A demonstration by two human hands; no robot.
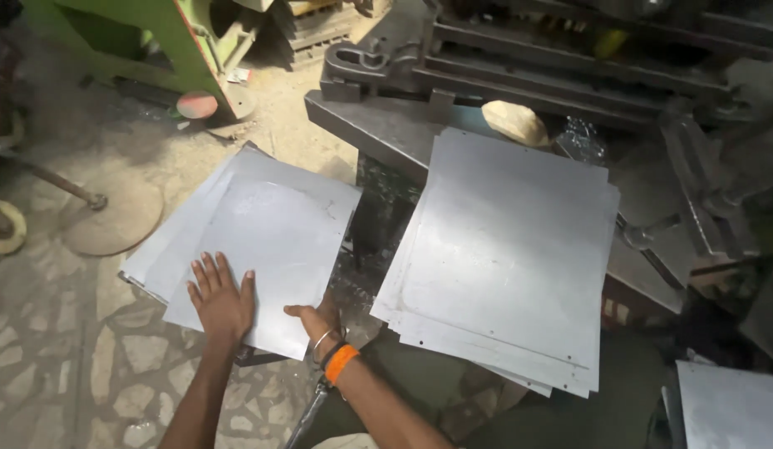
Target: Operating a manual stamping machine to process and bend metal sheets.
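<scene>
Head view shows your left hand (221, 298) lying flat, fingers spread, on the top metal sheet (266, 258) of the left stack (158, 249). That stack sits low, left of the machine desk (378, 133), and seems to rest near the floor; what carries it is hidden. Your right hand (314, 320) is at the sheet's near right edge, left of the desk's front, fingers curled at or under the rim. Whether this grip has pinched the sheet or only touches it, you cannot tell from here. An orange band and bangles (335, 356) sit on that wrist.

Right of your hands, on the desk, lies the second stack (503, 258) of similar grey sheets, slightly fanned, with small holes along the near edge. It looks the thicker pile, though counting is not possible.

As a judgement: you appear to be midway in handling sheets one at a time. The top sheet lies askew on the sheets beneath it, which suggests it is only being squared or lifted, not settled. Several sheets under it are left to deal with.

Behind the desk's stack stands a dark steel press or shear (569, 58). Beyond the left stack, a green machine frame (154, 37) stands on the stone floor (54, 333). Another sheet's corner (731, 407) shows right of the desk.
</scene>
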